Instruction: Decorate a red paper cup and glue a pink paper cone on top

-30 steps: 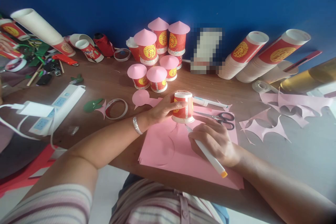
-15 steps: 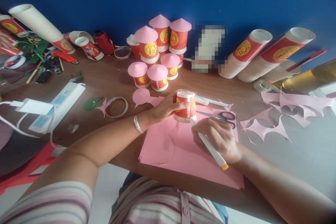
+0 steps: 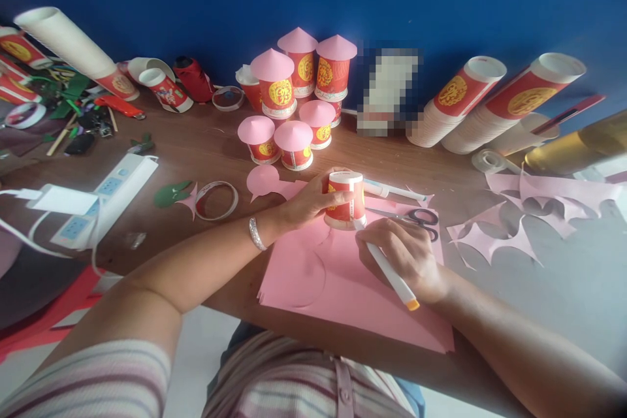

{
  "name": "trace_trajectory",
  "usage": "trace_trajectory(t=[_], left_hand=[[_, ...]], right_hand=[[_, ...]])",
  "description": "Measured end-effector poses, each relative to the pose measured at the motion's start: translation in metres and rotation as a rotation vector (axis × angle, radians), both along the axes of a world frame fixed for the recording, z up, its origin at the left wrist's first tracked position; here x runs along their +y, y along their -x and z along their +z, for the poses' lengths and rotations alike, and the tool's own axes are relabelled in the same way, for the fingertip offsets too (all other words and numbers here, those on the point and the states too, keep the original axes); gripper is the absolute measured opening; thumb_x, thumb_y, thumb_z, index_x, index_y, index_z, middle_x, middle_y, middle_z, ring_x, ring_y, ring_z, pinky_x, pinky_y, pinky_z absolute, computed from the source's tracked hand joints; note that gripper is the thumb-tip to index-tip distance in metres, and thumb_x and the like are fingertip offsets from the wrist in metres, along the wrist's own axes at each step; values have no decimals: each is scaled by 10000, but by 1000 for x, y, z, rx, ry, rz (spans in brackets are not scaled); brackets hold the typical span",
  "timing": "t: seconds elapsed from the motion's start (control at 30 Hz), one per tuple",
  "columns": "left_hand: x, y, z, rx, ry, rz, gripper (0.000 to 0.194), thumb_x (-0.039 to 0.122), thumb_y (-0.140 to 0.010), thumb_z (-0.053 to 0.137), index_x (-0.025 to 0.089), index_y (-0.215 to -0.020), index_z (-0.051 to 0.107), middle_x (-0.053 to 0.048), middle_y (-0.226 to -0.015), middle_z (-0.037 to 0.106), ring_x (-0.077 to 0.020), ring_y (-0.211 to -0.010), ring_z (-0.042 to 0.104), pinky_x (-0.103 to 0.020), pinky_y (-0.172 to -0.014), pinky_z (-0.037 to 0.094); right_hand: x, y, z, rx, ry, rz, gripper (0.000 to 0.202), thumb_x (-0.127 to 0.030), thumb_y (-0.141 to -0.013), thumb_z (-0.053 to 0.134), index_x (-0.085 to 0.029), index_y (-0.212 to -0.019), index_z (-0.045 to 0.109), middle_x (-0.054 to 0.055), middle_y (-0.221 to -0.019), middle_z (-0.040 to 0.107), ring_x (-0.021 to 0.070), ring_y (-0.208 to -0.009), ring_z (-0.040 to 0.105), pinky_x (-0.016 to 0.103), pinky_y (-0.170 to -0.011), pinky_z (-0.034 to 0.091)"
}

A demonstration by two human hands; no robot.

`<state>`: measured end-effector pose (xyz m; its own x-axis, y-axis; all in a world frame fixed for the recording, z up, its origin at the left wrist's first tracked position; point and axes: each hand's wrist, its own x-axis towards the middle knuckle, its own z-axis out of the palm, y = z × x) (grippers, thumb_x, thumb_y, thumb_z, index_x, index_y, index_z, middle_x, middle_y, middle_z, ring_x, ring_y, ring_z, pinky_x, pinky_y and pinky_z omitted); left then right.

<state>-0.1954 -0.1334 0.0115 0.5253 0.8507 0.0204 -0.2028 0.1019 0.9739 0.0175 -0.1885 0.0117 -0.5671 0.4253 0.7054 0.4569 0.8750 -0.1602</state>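
My left hand [image 3: 313, 199] is closed round a red paper cup [image 3: 345, 200], which stands upside down on a stack of pink paper [image 3: 313, 287]. A white marker pen [image 3: 392, 273] with an orange end is gripped in my right hand [image 3: 404, 251]. Its tip is at the cup's lower rim, on the right side. A faint curved line shows on the pink sheet left of the pen. Scissors with dark handles [image 3: 421, 217] lie behind my right hand, and another white pen [image 3: 392, 189] lies beyond them, on the paper's far edge.
Several red cups with pink cone tops [image 3: 292, 136] stand behind the paper. Stacked paper cups [image 3: 455, 98] lean at the back right, near pink paper scraps [image 3: 504, 241]. To the left are a tape roll [image 3: 217, 201] and a white power strip [image 3: 105, 199].
The pen in my right hand has shifted slightly, its orange end moving a little left and up. My left hand and the cup stay in place.
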Motion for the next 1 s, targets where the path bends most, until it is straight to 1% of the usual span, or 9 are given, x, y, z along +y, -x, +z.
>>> trace_trajectory(t=[0.2,0.37,0.5,0.63,0.77,0.87,0.93,1.0], left_hand=[[0,-1,1,21,-1,-11,399,512,-889,801,160,-876,614,-18,-846,563,-136,-788,502,-266,-744,447],[-2,-1,3,6,29,-1,393,499,-873,821,166,-907,614,-14,-856,568,-136,-785,511,-268,-740,452],[-1,-2,3,20,7,1,391,504,-876,810,169,-880,608,-11,-839,560,-141,-783,502,-285,-766,457],[-1,-1,3,32,-3,-10,402,524,-882,792,166,-868,609,-16,-842,557,-144,-794,501,-279,-766,460],[0,-1,2,29,-3,16,407,515,-860,818,168,-891,607,-19,-854,565,-144,-796,508,-274,-758,470],[0,-1,1,20,-15,29,388,494,-862,829,170,-919,625,-26,-864,589,-146,-787,529,-275,-743,483],[1,-1,0,12,-30,12,376,493,-877,819,169,-901,630,-29,-849,604,-150,-774,549,-285,-738,496],[1,-1,-1,-10,-28,8,372,492,-881,816,165,-910,642,-34,-858,617,-158,-785,572,-296,-745,510]], right_hand=[[0,1,-1,6,-13,-8,276,53,-914,635,-208,-953,555,-16,-745,634,123,-588,571,259,-536,454],[0,1,-1,-7,0,0,261,43,-922,632,-205,-964,560,-13,-751,634,121,-591,560,256,-543,464],[-1,1,-1,-16,-4,0,247,32,-932,634,-203,-965,563,-13,-751,636,123,-585,554,260,-539,462],[-1,0,0,-18,-2,6,238,30,-933,624,-199,-970,571,-11,-761,640,125,-593,570,261,-543,475],[0,-1,0,-8,-13,30,234,25,-923,626,-190,-999,577,-11,-760,638,125,-602,578,263,-547,506],[0,-2,0,18,-36,37,261,42,-891,641,-186,-1002,580,-10,-749,632,134,-627,599,290,-616,586],[-1,-2,-1,31,-36,46,278,56,-873,631,-187,-999,582,-17,-747,622,131,-636,600,331,-726,654],[-1,-1,-1,40,-19,68,279,55,-870,618,-189,-1001,587,-25,-751,609,125,-632,587,383,-834,688]])
